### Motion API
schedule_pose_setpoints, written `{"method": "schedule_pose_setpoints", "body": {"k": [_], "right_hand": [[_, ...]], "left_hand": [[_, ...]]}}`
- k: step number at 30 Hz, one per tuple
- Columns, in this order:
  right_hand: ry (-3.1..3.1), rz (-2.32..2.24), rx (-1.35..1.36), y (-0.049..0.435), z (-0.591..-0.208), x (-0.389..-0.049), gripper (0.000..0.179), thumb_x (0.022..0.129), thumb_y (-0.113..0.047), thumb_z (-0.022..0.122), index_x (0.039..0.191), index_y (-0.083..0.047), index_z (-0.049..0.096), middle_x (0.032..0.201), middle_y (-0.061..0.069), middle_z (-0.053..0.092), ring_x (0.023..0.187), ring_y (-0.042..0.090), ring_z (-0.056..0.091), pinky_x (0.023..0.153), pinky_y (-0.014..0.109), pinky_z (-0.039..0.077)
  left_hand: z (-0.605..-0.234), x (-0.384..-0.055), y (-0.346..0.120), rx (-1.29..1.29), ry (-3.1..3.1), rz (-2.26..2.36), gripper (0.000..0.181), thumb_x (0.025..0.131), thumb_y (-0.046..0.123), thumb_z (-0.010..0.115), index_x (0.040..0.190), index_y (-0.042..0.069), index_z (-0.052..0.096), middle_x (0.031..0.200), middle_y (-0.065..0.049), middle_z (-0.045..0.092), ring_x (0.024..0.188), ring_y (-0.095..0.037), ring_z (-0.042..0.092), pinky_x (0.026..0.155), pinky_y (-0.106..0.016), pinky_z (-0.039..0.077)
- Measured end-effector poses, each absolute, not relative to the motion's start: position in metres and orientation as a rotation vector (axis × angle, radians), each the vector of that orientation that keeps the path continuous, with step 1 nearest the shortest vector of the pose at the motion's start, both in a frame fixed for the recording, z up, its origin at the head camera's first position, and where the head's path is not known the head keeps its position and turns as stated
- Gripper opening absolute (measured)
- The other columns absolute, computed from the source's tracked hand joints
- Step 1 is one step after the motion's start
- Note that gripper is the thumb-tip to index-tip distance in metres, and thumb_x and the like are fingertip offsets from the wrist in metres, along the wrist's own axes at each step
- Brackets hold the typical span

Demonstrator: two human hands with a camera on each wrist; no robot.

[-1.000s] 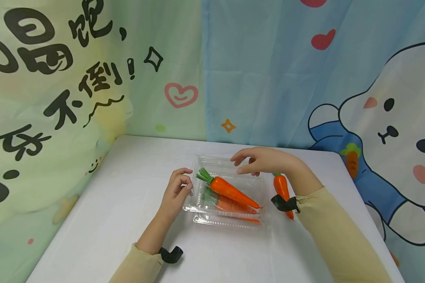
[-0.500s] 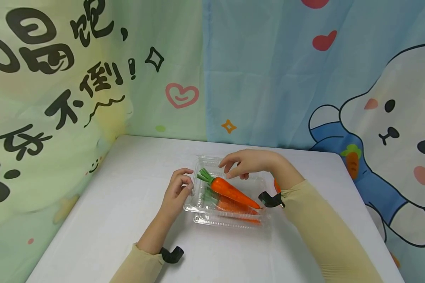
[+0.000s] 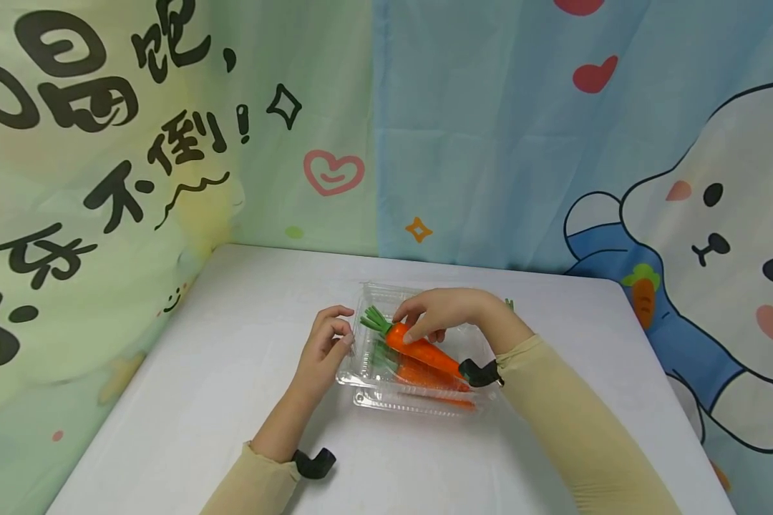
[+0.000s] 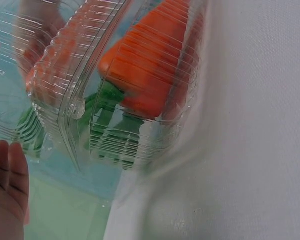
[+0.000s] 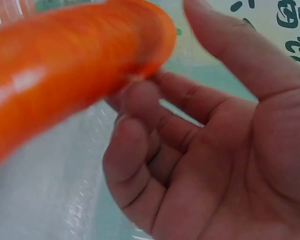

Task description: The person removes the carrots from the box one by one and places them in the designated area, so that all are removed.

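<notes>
Right now, a clear, glossy plastic box with finely ribbed walls is sitting between the two bare hands, on a bench with a white surface. Under the right hand, a smooth, shiny, tapering orange carrot with a frilled green top is lying on the upper layer of plastic, its leafy end pointing towards the left hand. A second orange carrot is showing through the plastic just beneath it, so two can be counted at the box; beyond the right wrist, one green leafy tuft is peeking out, the rest being hidden by the arm.

The right hand is arching palm-down, its thumb and bent fingers straddling the thick end of the top carrot; whether they are actually gripping it cannot be told. The left hand is holding nothing, its fingers relaxing beside the near edge of the box, two of them looking straight in the left wrist view. Both forearms are slanting inward in beige sleeves, and two curved black wrist pieces are sitting at the cuffs, one per arm.
</notes>
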State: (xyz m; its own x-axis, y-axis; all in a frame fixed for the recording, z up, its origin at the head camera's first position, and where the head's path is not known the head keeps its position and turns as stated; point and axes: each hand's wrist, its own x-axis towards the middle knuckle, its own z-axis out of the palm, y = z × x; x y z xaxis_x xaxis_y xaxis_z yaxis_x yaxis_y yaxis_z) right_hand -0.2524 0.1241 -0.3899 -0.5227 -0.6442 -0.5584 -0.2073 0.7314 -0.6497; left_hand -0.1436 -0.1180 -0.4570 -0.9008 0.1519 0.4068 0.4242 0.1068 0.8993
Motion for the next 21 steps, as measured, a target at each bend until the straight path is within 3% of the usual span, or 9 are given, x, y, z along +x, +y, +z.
{"method": "schedule_pose_setpoints", "body": {"k": [11,18,21], "right_hand": [[2.137,-0.590,-0.704,0.120,-0.399,-0.249,0.044,0.087,-0.038,0.073,0.126,-0.022,0.061,0.105,0.004,0.061,0.064,0.016,0.051,0.059,0.026,0.046],[2.150,-0.582,-0.721,0.121,-0.401,-0.250,0.045,0.086,-0.039,0.074,0.127,-0.023,0.061,0.107,0.004,0.061,0.065,0.016,0.053,0.066,0.036,0.051],[2.152,-0.580,-0.731,0.122,-0.402,-0.251,0.044,0.086,-0.040,0.074,0.126,-0.024,0.062,0.106,0.003,0.062,0.065,0.015,0.053,0.067,0.036,0.051]], "left_hand": [[-0.456,-0.143,-0.118,-0.594,-2.163,-1.878,0.005,0.093,-0.003,0.051,0.092,-0.008,0.051,0.133,-0.027,0.045,0.112,-0.008,0.049,0.072,-0.020,0.050],[-0.457,-0.144,-0.119,-0.597,-2.179,-1.877,0.005,0.094,-0.002,0.050,0.091,-0.006,0.051,0.134,-0.023,0.045,0.110,-0.008,0.050,0.072,-0.021,0.050],[-0.457,-0.144,-0.119,-0.596,-2.184,-1.881,0.005,0.094,-0.002,0.050,0.092,-0.006,0.051,0.134,-0.023,0.045,0.111,-0.017,0.052,0.073,-0.021,0.050]]}}
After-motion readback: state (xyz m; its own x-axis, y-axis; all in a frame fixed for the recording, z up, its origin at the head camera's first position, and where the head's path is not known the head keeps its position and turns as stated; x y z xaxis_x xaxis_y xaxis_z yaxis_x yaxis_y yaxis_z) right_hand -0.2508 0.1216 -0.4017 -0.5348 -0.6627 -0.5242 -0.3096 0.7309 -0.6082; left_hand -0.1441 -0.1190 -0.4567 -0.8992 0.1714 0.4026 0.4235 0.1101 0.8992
